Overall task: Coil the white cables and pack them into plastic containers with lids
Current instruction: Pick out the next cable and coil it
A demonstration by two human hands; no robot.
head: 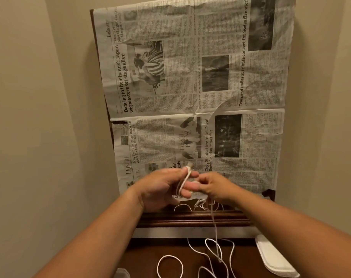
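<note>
Newspaper (250, 137) covers most of the wooden table (190, 217), w/ the print turned sideways. Legible hdlines, left to right: "LEISURE"; "Emily Blunt's daughters thrilled to watch The Devil Wears Prada 2"; "'Dancing in their hands': Japan wig masters set stage alive"; "Ziggy Stardust lives on at David Bowie London immersive"; "Tears and smiles at tribute concert for Swiss fire victi…", cut off at the top edge. Body text too small to read.

White cable (185, 179) is thin and round. A few turns are wound across the left hand's fingers, and a plug end sticks up above them. From there it runs to the right hand, then drops over the table's front edge into loose, tangled loops on the dark brown surface below.

Left hand (160, 189) is over the table's near end, forearm coming in from bottom left. Its fingers point right, partly extended, w/ the thumb on top pinning the turns; it's blurred.

Right hand (214, 187) is just beside it, nearly touching, knuckles up, fingertips pinching the strand.

White folded cloth (271, 255) lies at bottom right.
</note>
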